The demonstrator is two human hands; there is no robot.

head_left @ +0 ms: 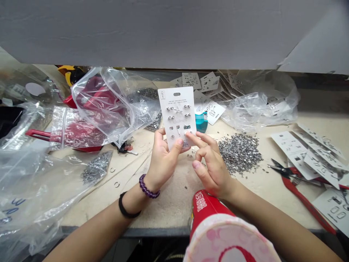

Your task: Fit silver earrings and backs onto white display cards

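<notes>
A white earring card (177,102) stands nearly upright in my left hand (166,156), pinched near its bottom edge with the thumb in front. Small silver earrings and backs sit on it in rows. My right hand (211,163) reaches the card's lower right corner with a fingertip; its thumb and fingers are apart and nothing shows in them. A heap of small silver earring backs (240,153) lies on the table, right of that hand. Several loose ones are scattered between the heap and the card.
Pliers with red handles (296,194) lie among earring cards (291,149) at the right. Plastic bags (32,196) cover the left side. A teal tape dispenser (201,122) stands behind the card. A red cup (207,211) is in front, at the table's near edge.
</notes>
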